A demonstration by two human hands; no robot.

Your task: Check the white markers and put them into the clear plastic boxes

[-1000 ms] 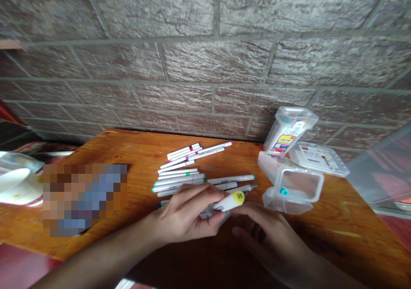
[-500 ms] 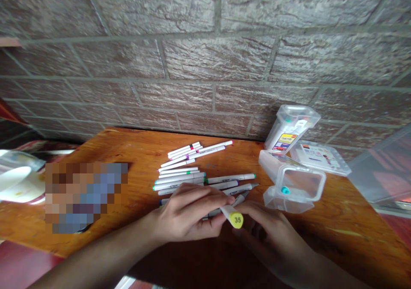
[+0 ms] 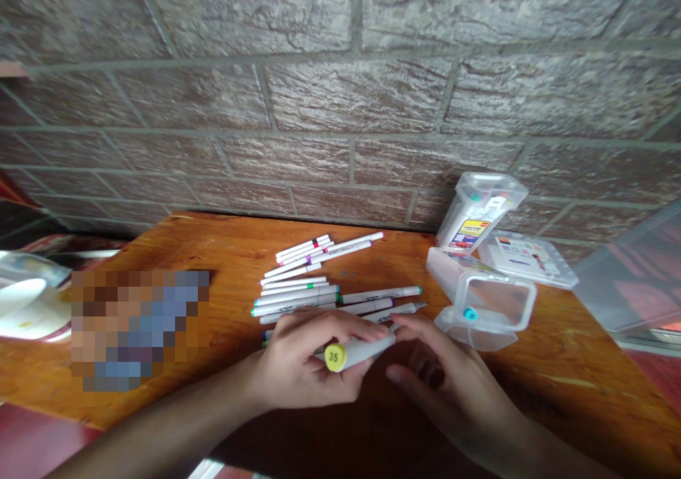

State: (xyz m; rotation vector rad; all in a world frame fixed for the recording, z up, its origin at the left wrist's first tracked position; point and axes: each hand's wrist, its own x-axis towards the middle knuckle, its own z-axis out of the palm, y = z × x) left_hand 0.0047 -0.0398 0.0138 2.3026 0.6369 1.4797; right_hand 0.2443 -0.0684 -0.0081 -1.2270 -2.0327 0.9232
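Note:
My left hand [image 3: 298, 358] holds a white marker [image 3: 357, 353] between thumb and fingers. The marker's yellow end, printed 35, points left and toward me. Just to the right, my right hand [image 3: 452, 369] has thumb and index finger apart. Its index fingertip is close to the marker's far end; I cannot tell if they touch. Beyond my hands lie several white markers [image 3: 298, 299] with coloured ends, some partly covered by my left hand. An open clear plastic case [image 3: 526, 305] lies right of them, with a turquoise marker end [image 3: 469, 314] showing.
A clear marker box [image 3: 468, 216] with a yellow label stands near the brick wall [image 3: 308, 103]. Beside it lies a flat clear lid-like piece [image 3: 529, 259] with a printed sheet. A white cup [image 3: 26, 309] is at the far left of the wooden table [image 3: 213, 252], near a blurred-out patch.
The marker has turned in my left hand, its yellow end swinging from right to left. My right hand's thumb and index finger show more clearly apart.

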